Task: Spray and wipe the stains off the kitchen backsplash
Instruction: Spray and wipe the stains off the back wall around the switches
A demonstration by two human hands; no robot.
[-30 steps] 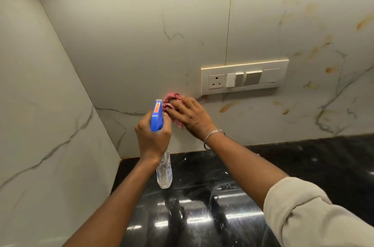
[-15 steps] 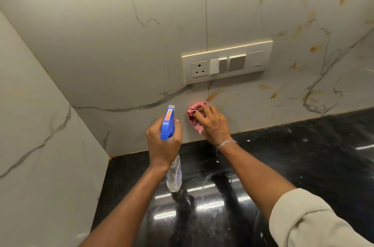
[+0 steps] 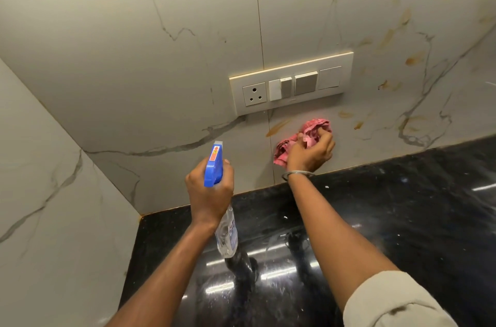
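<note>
My left hand [image 3: 209,192] grips a clear spray bottle [image 3: 226,235] with a blue trigger head, held above the counter and pointed at the wall. My right hand [image 3: 312,151] holds a crumpled pink cloth [image 3: 314,129] pressed against the pale marble backsplash [image 3: 161,72], low under the switch plate. An orange-brown streak [image 3: 276,128] lies just left of the cloth. More orange stains [image 3: 414,59] dot the backsplash to the right and upper right.
A cream switch plate [image 3: 291,82] with a socket and switches is mounted on the backsplash above my right hand. A glossy black counter [image 3: 402,219] with small white specks runs below. A marble side wall [image 3: 53,192] closes the corner on the left.
My right hand has slid the pink cloth to the right along the backsplash, past the streak under the switch plate. The view has shifted, and my left hand still holds the bottle.
</note>
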